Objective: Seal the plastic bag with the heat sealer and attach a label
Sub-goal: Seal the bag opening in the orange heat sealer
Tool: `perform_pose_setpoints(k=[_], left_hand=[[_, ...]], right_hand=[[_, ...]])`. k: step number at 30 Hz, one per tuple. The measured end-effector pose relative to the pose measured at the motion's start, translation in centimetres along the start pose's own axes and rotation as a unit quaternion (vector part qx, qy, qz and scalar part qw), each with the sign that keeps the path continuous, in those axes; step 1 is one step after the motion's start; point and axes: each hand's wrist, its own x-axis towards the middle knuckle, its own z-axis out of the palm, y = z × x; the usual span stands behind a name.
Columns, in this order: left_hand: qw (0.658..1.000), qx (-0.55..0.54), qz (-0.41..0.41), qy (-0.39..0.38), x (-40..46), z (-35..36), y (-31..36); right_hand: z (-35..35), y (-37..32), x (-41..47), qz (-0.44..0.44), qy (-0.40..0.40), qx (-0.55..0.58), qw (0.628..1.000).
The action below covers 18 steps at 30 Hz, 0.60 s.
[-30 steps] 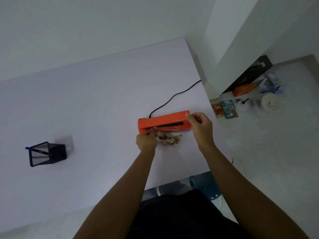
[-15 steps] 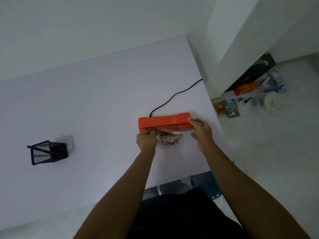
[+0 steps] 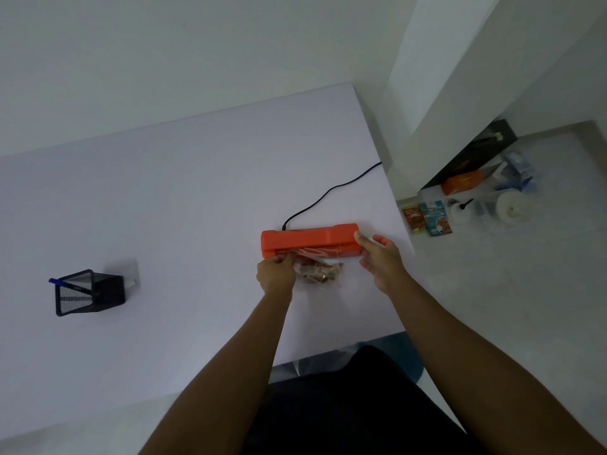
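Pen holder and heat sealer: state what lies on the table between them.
Nothing: in the head view, only bare table lies between the black mesh pen holder and the orange heat sealer.

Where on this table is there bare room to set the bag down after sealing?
Widest bare stretch: between the mesh pen holder and the heat sealer. Also bare behind the sealer, left of its cord. Crowded: near the sealer's front, with both hands and the bag.
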Motion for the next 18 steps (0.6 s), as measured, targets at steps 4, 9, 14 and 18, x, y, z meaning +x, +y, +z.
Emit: perform_pose_setpoints(k=[4, 9, 14, 18], left_hand=[[1.000, -0.001, 0.001, 0.000, -0.06, 0.12, -0.09], [1.000, 0.004, -0.001, -0.001, 0.12, 0.02, -0.13], [1.000, 0.006, -0.002, -0.002, 0.13, -0.02, -0.25], [1.000, 0.006, 0.000, -0.003, 0.14, 0.03, -0.21]], right_hand=[[-0.03, -0.12, -0.05, 0.001, -0.004, -0.005, 1.000], [-0.15, -0.14, -0.10, -0.004, -0.015, -0.017, 1.000], [-0.15, -0.11, -0.26, -0.011, -0.020, -0.021, 1.000], [-0.20, -0.15, -0.33, -0.014, -0.021, -0.018, 1.000]])
